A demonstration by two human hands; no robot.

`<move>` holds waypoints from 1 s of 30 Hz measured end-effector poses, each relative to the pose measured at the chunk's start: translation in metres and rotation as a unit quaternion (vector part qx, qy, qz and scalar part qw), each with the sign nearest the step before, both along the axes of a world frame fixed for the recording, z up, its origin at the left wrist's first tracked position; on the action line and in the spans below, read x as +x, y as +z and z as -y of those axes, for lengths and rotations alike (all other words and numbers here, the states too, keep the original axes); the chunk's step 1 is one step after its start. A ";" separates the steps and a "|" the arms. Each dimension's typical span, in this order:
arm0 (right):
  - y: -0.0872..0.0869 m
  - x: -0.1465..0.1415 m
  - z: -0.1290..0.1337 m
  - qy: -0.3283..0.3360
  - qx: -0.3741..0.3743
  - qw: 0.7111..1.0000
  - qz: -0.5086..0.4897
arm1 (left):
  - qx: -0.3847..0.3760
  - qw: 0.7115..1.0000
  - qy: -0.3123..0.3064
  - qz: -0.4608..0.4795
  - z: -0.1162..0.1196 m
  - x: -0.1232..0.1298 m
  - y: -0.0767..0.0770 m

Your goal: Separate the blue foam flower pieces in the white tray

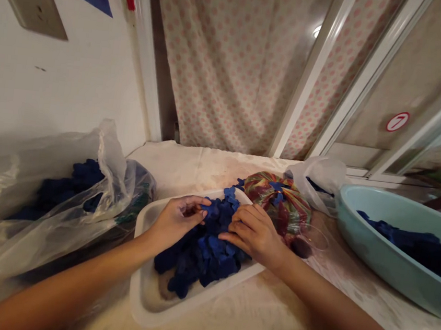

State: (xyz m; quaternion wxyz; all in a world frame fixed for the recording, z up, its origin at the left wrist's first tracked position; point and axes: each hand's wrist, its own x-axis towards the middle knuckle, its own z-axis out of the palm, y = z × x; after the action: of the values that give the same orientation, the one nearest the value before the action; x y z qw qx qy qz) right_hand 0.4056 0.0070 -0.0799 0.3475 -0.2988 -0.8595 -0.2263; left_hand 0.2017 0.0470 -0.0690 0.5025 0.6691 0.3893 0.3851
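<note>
A heap of small dark-blue pieces, felt or foam by the look of them, point(205, 252) lies in a white plastic tray point(141, 282). My left hand point(177, 222) sits at the heap's upper left, fingers curled against the pieces. My right hand point(254, 235) rests on its right side, fingertips pressed among them. Whether either hand grips any pieces is hidden by the fingers. The tray's near corner shows a bare patch and a tan smudge beneath the heap.
A clear plastic bag point(42, 214) with dark-blue pieces lies to the left. Beyond the tray sits a multicoloured striped bag point(285, 206) with blue pieces on it. A pale-blue oval basin point(393, 201) holding dark-blue pieces stands to the right, near a white plastic bag point(317, 178).
</note>
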 end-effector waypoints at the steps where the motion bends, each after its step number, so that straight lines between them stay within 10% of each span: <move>1: 0.000 0.001 0.000 -0.002 -0.004 1.000 -0.005 | -0.005 1.000 0.005 0.005 0.001 0.000 0.001; 30: -0.002 0.005 0.003 -0.041 0.002 0.999 -0.010 | 0.019 0.999 -0.022 -0.022 0.004 -0.001 -0.007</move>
State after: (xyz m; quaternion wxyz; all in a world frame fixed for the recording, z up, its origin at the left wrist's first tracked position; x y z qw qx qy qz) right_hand 0.4108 0.0035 -0.0821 0.3472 -0.3350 -0.8427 -0.2390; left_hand 0.2010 0.0427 -0.0758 0.4889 0.6953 0.3781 0.3669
